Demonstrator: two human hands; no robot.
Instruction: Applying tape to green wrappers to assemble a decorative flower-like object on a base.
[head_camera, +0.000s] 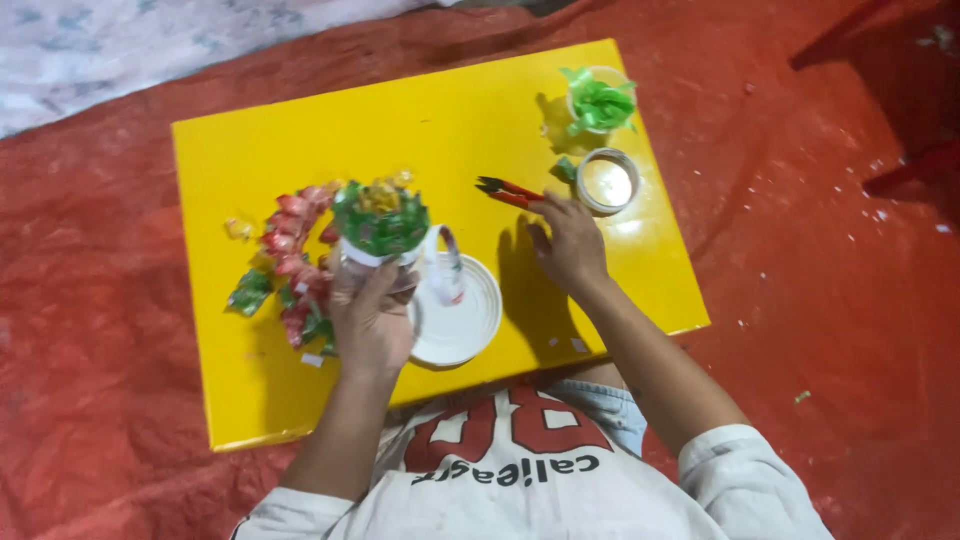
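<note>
My left hand (368, 318) grips a small cup-shaped craft piece (382, 222) covered with folded green and yellow wrappers, held above the yellow table (300, 130). A white paper strip (445, 262) loops off its side like a handle. Just right of that hand, a white round lid (462, 318) lies flat on the table. My right hand (568, 238) rests over the table with fingers spread, its fingertips touching the red-handled scissors (508, 190). Folded red and green wrappers (290, 262) lie in a pile left of the craft piece.
A clear cup stuffed with green wrappers (599, 100) stands at the table's far right corner. A roll of clear tape (608, 182) lies beside the scissors. The low table sits on a red tarp (820, 300). A pale patterned cloth (120, 45) lies at the far left.
</note>
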